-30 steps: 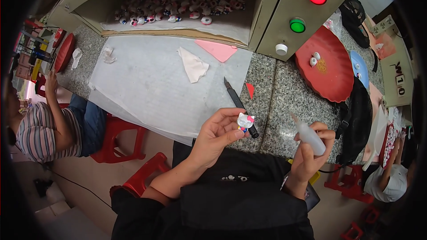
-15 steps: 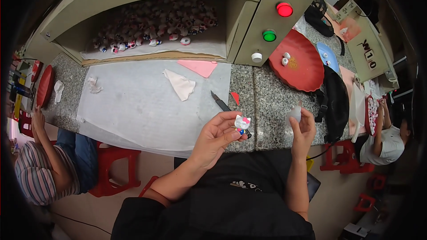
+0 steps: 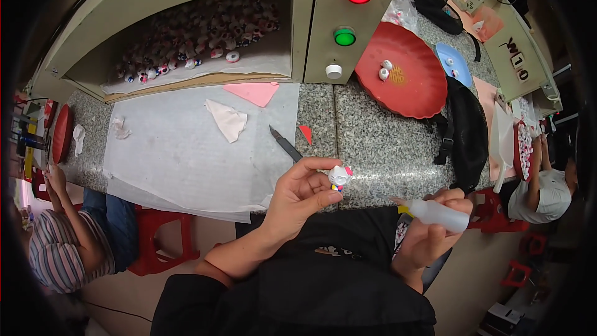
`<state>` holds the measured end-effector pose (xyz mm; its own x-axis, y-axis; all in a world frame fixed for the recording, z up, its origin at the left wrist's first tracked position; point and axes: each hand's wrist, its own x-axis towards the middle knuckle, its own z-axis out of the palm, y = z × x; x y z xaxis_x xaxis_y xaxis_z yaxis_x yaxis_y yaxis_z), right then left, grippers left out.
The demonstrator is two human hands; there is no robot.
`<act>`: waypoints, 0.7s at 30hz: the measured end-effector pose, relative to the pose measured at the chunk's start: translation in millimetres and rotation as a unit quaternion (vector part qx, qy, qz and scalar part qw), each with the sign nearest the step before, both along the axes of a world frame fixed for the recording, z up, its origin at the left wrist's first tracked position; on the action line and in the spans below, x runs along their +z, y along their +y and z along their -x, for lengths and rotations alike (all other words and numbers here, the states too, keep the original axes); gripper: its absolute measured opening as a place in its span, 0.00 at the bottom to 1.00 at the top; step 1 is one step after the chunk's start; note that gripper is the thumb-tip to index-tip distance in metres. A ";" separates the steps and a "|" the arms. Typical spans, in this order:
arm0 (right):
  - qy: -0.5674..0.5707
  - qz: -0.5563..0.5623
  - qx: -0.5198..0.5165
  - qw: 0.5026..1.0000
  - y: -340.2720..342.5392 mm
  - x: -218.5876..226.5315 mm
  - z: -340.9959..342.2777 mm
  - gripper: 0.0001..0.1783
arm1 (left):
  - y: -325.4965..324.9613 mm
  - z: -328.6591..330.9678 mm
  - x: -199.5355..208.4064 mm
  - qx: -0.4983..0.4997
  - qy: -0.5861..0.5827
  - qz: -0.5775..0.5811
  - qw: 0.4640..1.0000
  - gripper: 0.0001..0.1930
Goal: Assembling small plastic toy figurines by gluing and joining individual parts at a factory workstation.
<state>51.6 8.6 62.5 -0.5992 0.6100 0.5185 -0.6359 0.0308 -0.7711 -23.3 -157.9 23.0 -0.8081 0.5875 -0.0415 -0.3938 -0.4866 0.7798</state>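
Between the thumb and fingers of my left hand is a small white cat figurine with a pink bow and a blue and yellow lower part. My right hand grips a translucent white squeeze bottle. The bottle lies nearly level, its thin nozzle pointing left toward the figurine, with a gap between them. A dark craft knife rests on the table just beyond my left hand, beside a small red triangular piece.
White paper covers the table at left, bearing a crumpled cloth and a pink cloth. Behind stands a beige machine with many figurines inside. A red tray and black bag lie right. People sit at both sides.
My right hand has turned and moved lower right, bringing the bottle to nearly level with its nozzle leftward. My left hand still holds the figurine, now turned. The whole view has shifted slightly.
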 end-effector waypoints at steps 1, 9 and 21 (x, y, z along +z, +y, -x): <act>0.000 0.005 0.003 1.000 2.8 -1.9 -0.7 0.18 | 3.2 -1.2 -0.3 0.003 0.000 0.005 1.000 0.19; -0.035 -0.225 0.049 0.973 17.7 -13.3 -5.0 0.26 | 25.8 -10.2 1.8 0.044 0.027 0.048 0.998 0.20; -0.034 -0.217 0.033 0.975 28.2 -22.8 -10.1 0.26 | 35.8 -13.5 0.0 0.007 -0.017 0.044 0.999 0.19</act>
